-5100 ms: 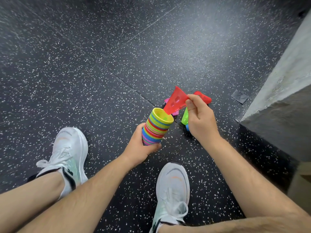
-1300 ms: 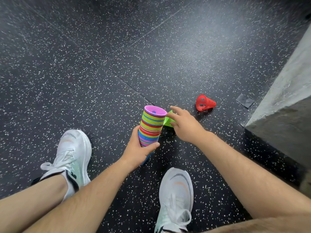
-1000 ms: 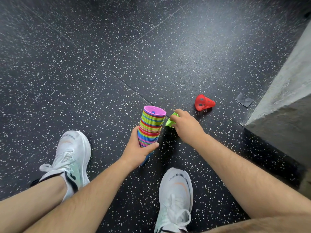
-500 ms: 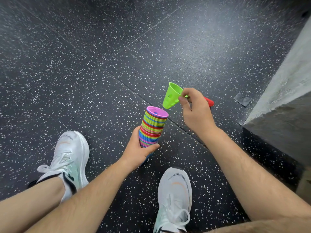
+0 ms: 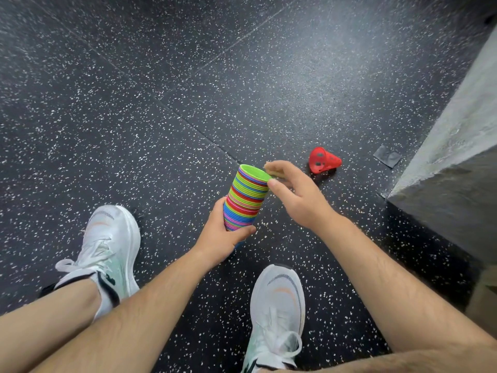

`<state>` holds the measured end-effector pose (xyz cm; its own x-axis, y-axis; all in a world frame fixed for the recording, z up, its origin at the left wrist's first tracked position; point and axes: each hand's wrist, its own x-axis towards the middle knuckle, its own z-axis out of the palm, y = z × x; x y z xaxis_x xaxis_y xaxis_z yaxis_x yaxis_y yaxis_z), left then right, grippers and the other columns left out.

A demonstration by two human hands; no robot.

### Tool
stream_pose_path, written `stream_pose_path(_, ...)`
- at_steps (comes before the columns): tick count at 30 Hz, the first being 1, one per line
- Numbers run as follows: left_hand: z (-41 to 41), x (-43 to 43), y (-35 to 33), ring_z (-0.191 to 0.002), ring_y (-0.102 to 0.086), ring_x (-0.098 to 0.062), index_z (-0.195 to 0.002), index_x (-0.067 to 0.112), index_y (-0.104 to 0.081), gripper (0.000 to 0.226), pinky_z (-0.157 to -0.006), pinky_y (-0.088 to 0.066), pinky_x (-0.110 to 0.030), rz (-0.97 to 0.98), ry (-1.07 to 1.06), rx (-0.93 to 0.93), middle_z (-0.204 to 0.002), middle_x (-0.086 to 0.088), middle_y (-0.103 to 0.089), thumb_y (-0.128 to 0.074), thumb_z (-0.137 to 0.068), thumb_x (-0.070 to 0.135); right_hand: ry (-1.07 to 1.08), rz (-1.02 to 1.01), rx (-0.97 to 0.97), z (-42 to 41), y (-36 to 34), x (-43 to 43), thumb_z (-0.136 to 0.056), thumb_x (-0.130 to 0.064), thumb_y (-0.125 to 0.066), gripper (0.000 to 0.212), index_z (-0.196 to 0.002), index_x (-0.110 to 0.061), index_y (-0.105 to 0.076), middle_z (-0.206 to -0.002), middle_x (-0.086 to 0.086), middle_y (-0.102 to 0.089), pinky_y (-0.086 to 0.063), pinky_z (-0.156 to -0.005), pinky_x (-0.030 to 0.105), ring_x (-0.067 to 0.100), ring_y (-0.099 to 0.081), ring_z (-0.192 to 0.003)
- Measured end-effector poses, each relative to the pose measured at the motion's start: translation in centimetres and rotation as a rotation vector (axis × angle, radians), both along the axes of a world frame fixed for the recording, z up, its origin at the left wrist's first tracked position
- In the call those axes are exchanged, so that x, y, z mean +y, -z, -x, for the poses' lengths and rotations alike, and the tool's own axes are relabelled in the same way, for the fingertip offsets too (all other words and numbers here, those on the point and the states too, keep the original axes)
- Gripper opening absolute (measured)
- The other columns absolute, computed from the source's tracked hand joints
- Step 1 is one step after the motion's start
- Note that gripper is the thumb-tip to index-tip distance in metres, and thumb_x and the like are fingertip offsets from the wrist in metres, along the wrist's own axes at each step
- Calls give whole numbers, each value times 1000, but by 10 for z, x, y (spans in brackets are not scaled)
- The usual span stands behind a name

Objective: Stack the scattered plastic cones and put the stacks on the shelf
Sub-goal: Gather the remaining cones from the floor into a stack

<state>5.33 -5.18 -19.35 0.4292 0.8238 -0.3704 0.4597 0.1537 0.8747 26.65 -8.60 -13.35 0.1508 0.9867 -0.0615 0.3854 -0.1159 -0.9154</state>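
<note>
A tall stack of nested cones (image 5: 246, 197) in many colours stands wide end up, with a green cone on top. My left hand (image 5: 220, 235) grips the stack's lower part and holds it just above the floor. My right hand (image 5: 294, 193) hovers at the stack's right rim, thumb and forefinger close to or touching the green cone's edge. One red cone (image 5: 322, 160) with round holes lies on its side on the floor beyond my right hand.
The floor is black rubber with white specks. A grey concrete block or wall base (image 5: 457, 146) fills the right side, with a patch of dark tape (image 5: 387, 156) near it. My two white shoes (image 5: 110, 246) (image 5: 277, 310) rest at the bottom.
My right hand picked the green cone off the floor, lifted it and dropped it into the stack, which had a purple cone on top. The left hand has kept still.
</note>
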Motion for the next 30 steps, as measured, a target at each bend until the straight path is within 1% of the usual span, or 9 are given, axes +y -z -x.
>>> stream_pose_path(2,-2,1,1,-100,-65,0,-139,32,-43,76,-81,-48,-7,6,19,5,-120,4,-66,-89,-79,23,72,24,-112,-10,7,1,-102,-27,-52,30,-131,-27,-56,-130,-10,-59,-44,-106,27,2,-54,-123)
stream_pose_path(4,-3,1,0,-99,-65,2,-137,32,-44,74,-78,-46,-2,5,33,8,-119,5,-66,-89,-80,21,139,62,-351,-24,19,6,-101,-27,-51,36,-137,-24,-55,-141,-5,-53,-38,-113,36,10,-46,-132)
stream_pose_path(7,-6,1,-2,-101,-64,1,-133,36,-42,72,-75,-44,0,3,54,10,-118,8,-65,-88,-80,20,233,234,-651,-48,32,13,-100,-30,-51,45,-144,-24,-49,-159,9,-30,-29,-118,45,27,-27,-145)
stream_pose_path(11,-7,0,-2,-95,-64,6,-129,38,-42,71,-76,-43,0,-7,75,9,-115,8,-66,-89,-80,17,235,484,-817,-75,36,21,-99,-38,-46,48,-146,-28,-42,-165,16,-7,-30,-116,50,37,-17,-147)
stream_pose_path(14,-7,0,-1,-91,-63,11,-128,36,-44,69,-76,-43,0,-6,77,5,-114,6,-67,-89,-80,15,191,630,-818,-89,37,25,-100,-40,-42,53,-150,-24,-35,-167,10,-4,-31,-115,50,38,-18,-146)
stream_pose_path(17,-6,0,-1,-91,-63,12,-130,36,-43,71,-75,-43,1,-2,76,5,-114,8,-66,-89,-80,15,202,621,-786,-95,39,27,-100,-36,-42,56,-150,-12,-34,-164,9,-16,-34,-113,49,38,-27,-142)
stream_pose_path(20,-6,-1,-1,-90,-63,12,-130,35,-43,71,-74,-43,1,-4,71,1,-113,8,-67,-88,-80,14,249,543,-761,-94,39,25,-100,-37,-47,55,-144,-6,-40,-158,9,-28,-37,-111,47,37,-36,-136)
stream_pose_path(25,-6,0,0,-92,-63,12,-133,35,-42,73,-73,-45,0,1,72,8,-115,8,-66,-88,-80,16,316,355,-713,-83,29,19,-83,-64,-68,76,-135,-10,-49,-134,3,-49,-42,-106,40,26,-47,-122)
stream_pose_path(30,-5,-1,-3,-94,-63,10,-133,38,-40,74,-74,-45,-2,-7,75,17,-115,11,-65,-89,-80,19,462,115,-493,-63,11,20,-74,-59,-79,69,-124,-18,-53,-114,-4,-54,-47,-94,32,18,-55,-107)
